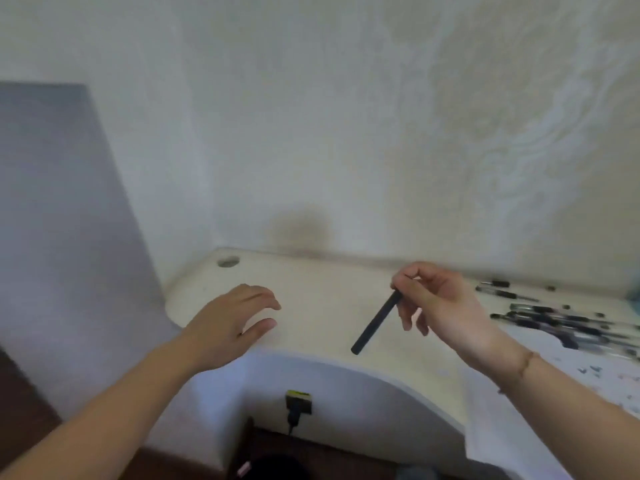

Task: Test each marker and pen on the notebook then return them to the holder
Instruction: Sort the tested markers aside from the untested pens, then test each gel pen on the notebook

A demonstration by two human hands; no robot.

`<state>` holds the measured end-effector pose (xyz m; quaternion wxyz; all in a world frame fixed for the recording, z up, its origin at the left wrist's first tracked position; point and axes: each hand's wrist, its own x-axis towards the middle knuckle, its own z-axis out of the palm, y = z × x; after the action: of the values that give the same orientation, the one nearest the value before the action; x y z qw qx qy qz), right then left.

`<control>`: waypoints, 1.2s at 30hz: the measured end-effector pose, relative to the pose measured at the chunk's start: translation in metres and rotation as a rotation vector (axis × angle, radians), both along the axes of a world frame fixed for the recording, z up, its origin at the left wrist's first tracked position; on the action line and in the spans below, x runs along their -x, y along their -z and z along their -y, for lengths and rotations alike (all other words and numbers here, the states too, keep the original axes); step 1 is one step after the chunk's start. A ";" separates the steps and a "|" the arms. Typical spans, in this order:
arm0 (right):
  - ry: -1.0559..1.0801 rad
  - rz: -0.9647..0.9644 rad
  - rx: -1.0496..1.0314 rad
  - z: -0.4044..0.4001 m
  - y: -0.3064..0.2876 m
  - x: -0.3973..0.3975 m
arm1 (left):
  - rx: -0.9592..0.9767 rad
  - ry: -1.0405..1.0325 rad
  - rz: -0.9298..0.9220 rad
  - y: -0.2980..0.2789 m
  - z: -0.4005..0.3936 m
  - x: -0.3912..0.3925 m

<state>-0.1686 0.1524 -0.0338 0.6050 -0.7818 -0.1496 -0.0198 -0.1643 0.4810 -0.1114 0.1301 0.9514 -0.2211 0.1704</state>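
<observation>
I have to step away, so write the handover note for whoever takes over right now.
Right hand: pinches a black marker by its upper end, held above the desk.
Left hand: open, holds nothing, over the desk's left part.
Pile of pens: loose at the desk's right edge, too blurred to count.
Notebook and holder: not in view.
Done: cannot tell what has been tested.
Left: test the marker, work through the pile, return all to the holder.
</observation>
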 end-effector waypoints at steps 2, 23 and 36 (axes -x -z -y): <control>-0.077 -0.009 0.109 -0.044 0.013 0.004 | 0.029 -0.064 -0.004 0.003 -0.032 0.026; 0.106 0.185 0.628 -0.060 0.008 0.015 | 0.108 -0.014 -0.011 -0.004 -0.020 0.053; 0.731 -0.073 0.956 0.259 0.038 0.010 | 0.236 0.378 -0.084 -0.015 0.277 -0.074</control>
<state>-0.1788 -0.1069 -0.0723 0.1452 -0.9681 0.1573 -0.1300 -0.0907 0.2036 -0.0968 0.2792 0.8774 -0.3685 0.1278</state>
